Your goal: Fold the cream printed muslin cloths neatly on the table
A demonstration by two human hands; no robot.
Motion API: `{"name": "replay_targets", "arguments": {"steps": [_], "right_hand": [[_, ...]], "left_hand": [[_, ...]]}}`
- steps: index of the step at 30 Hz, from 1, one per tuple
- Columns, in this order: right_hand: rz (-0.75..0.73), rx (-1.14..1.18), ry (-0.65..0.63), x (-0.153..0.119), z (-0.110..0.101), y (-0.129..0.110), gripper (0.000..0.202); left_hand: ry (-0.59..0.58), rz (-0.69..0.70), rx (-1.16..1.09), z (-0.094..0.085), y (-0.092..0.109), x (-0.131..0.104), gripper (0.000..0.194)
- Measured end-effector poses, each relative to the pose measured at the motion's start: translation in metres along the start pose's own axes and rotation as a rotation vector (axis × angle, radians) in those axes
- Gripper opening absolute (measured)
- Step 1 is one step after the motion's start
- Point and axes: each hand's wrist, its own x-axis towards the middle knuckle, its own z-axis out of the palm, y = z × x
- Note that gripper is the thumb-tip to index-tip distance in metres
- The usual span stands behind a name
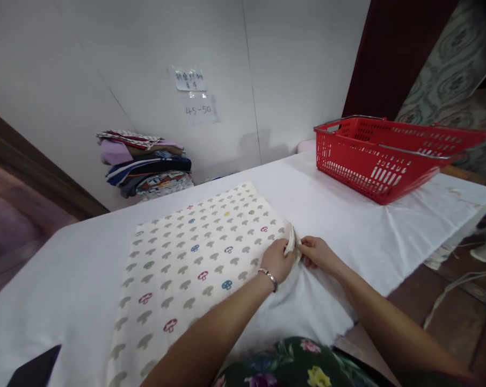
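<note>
A cream cloth (210, 244) printed with grey-brown and coloured mushrooms lies spread on the white-covered table. At its right edge, my left hand (278, 260), with a silver bracelet at the wrist, is closed on the gathered cloth. Just to the right, my right hand (317, 252) pinches the same folded edge between thumb and fingers. Both hands are close together, with a raised fold of cloth between them. The exact fingertip contact is partly hidden by the fold.
A red plastic basket (359, 166) with metal handles stands on the white tablecloth (327, 209) at the back right. Folded fabrics (148, 164) are piled by the wall at the back left. A dark flat object (35, 368) lies at the lower left.
</note>
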Motion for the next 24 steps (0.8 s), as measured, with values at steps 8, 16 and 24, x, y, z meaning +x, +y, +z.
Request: {"name": "replay_targets", "arguments": {"steps": [8,16,24], "right_hand": [[0.036,0.243,-0.104,0.003,-0.009,0.012,0.014],[0.011,0.226,-0.119,0.003,-0.008,0.013,0.016],[-0.001,0.244,-0.151,0.002,-0.01,0.01,0.021]], "left_hand": [[-0.168,0.168,0.529,0.0,0.018,-0.008,0.036],[-0.238,0.101,0.467,0.008,0.021,-0.008,0.046],[-0.254,0.12,0.481,0.01,0.022,-0.008,0.047]]}}
